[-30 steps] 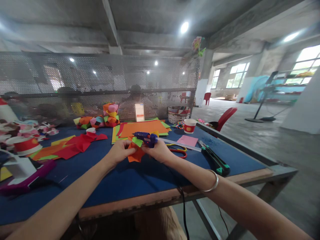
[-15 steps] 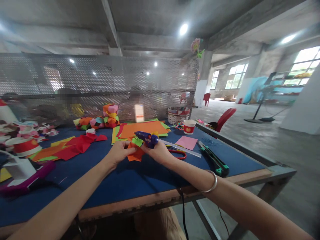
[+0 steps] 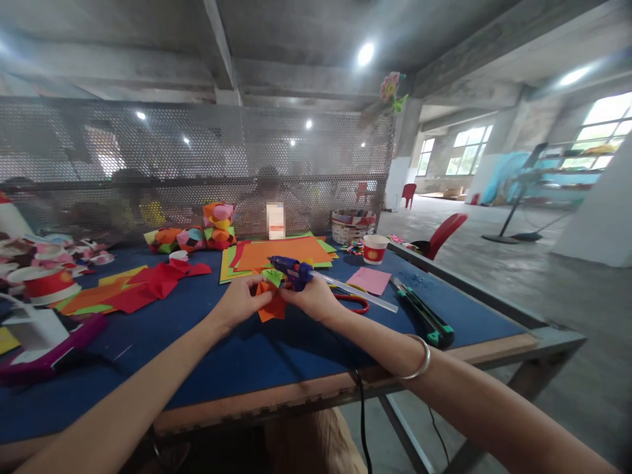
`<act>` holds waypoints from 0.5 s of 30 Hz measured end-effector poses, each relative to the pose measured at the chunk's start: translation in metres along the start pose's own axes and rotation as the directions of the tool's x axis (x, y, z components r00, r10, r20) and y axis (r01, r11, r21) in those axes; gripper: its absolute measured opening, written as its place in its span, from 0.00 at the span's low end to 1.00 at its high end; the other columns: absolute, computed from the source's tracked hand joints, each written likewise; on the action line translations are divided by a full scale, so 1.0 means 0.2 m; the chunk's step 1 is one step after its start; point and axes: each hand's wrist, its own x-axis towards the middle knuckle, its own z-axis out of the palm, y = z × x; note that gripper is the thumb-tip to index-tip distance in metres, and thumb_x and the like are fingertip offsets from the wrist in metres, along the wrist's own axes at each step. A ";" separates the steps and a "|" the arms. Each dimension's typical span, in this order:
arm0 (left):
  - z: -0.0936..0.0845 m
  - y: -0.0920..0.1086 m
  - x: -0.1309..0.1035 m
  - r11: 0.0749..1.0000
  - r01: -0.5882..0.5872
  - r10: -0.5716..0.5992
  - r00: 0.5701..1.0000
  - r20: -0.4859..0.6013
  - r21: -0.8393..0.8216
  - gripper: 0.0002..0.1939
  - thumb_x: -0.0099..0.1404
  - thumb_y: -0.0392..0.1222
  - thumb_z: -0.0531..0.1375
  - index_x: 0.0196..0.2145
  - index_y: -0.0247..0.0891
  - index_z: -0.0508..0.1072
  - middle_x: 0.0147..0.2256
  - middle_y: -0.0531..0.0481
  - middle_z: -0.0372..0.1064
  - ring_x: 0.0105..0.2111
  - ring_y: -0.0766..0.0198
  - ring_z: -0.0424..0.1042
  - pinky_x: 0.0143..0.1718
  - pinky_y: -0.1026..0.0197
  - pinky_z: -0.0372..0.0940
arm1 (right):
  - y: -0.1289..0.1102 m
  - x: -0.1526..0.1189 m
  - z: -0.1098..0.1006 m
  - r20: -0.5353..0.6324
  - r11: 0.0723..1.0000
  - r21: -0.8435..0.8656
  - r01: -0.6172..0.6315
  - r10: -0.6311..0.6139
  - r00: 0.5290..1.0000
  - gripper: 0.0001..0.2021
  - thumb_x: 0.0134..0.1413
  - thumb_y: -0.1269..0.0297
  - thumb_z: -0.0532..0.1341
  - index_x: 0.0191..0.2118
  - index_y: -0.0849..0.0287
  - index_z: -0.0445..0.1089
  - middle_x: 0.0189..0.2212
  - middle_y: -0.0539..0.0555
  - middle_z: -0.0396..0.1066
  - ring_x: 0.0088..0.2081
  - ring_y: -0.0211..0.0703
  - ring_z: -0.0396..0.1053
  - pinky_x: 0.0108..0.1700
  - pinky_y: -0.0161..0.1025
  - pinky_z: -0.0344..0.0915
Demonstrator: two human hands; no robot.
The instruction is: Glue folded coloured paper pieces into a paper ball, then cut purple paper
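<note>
My left hand (image 3: 239,303) is closed on the left side of a small folded orange paper piece (image 3: 271,308) with a green piece (image 3: 272,277) on top. My right hand (image 3: 313,297) is wrapped round a blue glue gun (image 3: 292,268), whose nozzle points left above the green paper. A clear glue stick (image 3: 360,293) sticks out of its back to the right. Fingers of my right hand also touch the orange paper's right side. Just behind my hands lies a stack of coloured sheets (image 3: 279,253).
Red-handled scissors (image 3: 356,303), a pink square (image 3: 370,280), a green-black cutter (image 3: 425,316) and a paper cup (image 3: 374,250) lie to the right. Red sheets (image 3: 158,282), paper balls (image 3: 217,227) and a purple-white object (image 3: 49,349) are on the left. A mesh screen (image 3: 197,151) stands behind.
The orange and green paper has moved slightly right and turned a little in my fingers. My left hand has shifted slightly with it. The glue gun stays in my right hand.
</note>
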 end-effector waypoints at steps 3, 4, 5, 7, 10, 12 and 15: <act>0.00 0.00 0.00 0.999 -0.029 0.029 1.000 0.006 0.035 0.15 0.48 0.49 0.66 0.31 0.37 0.81 0.27 0.51 0.78 0.24 0.64 0.68 0.27 0.64 0.59 | 0.00 0.00 0.00 -0.022 0.999 0.001 0.045 -0.045 0.999 0.13 0.46 0.70 0.65 0.41 0.56 0.79 0.34 0.51 0.79 0.37 0.45 0.75 0.44 0.41 0.71; 0.00 0.00 0.00 0.999 -0.032 0.032 0.999 0.014 0.032 0.15 0.48 0.50 0.67 0.30 0.37 0.81 0.27 0.51 0.78 0.25 0.64 0.68 0.27 0.64 0.59 | 0.00 0.00 0.00 -0.035 0.999 -0.007 0.047 -0.048 0.998 0.14 0.46 0.71 0.64 0.41 0.56 0.79 0.34 0.51 0.79 0.37 0.45 0.75 0.44 0.41 0.71; 0.00 0.00 0.00 0.999 -0.035 0.034 0.999 0.017 0.031 0.15 0.48 0.51 0.67 0.29 0.37 0.81 0.27 0.51 0.78 0.25 0.63 0.68 0.27 0.64 0.60 | 0.01 0.00 0.00 -0.045 0.999 -0.018 0.043 -0.044 0.998 0.14 0.46 0.70 0.65 0.41 0.56 0.79 0.33 0.51 0.79 0.36 0.45 0.74 0.43 0.41 0.71; 0.00 0.01 0.00 0.998 -0.045 0.044 0.999 0.004 0.048 0.13 0.48 0.50 0.67 0.27 0.38 0.80 0.24 0.52 0.76 0.23 0.64 0.67 0.27 0.64 0.59 | 0.01 0.00 0.01 -0.049 0.999 -0.033 0.028 -0.029 0.998 0.12 0.46 0.70 0.65 0.40 0.56 0.79 0.31 0.51 0.78 0.34 0.44 0.73 0.41 0.40 0.71; 0.00 0.00 0.01 0.992 -0.073 0.076 0.997 -0.027 0.099 0.09 0.50 0.48 0.65 0.24 0.40 0.78 0.19 0.54 0.71 0.21 0.64 0.65 0.27 0.63 0.60 | 0.01 0.00 0.01 -0.024 0.999 -0.026 0.028 -0.029 0.999 0.10 0.46 0.69 0.65 0.38 0.57 0.78 0.31 0.50 0.77 0.35 0.43 0.73 0.40 0.39 0.70; 0.00 0.00 0.01 0.986 -0.090 0.097 0.994 -0.044 0.142 0.07 0.52 0.45 0.63 0.23 0.40 0.78 0.20 0.54 0.72 0.22 0.63 0.67 0.29 0.63 0.61 | 0.01 -0.01 0.01 -0.013 0.999 -0.015 0.042 -0.042 0.999 0.12 0.46 0.70 0.65 0.39 0.56 0.79 0.31 0.50 0.77 0.36 0.44 0.73 0.40 0.38 0.70; 0.00 0.00 0.01 0.968 -0.112 0.130 0.989 -0.069 0.224 0.05 0.52 0.39 0.62 0.22 0.40 0.77 0.22 0.53 0.74 0.25 0.61 0.70 0.32 0.62 0.63 | 0.01 -0.01 0.01 0.019 0.998 0.026 0.049 -0.050 0.999 0.13 0.44 0.70 0.65 0.40 0.56 0.78 0.32 0.49 0.77 0.36 0.44 0.73 0.41 0.38 0.70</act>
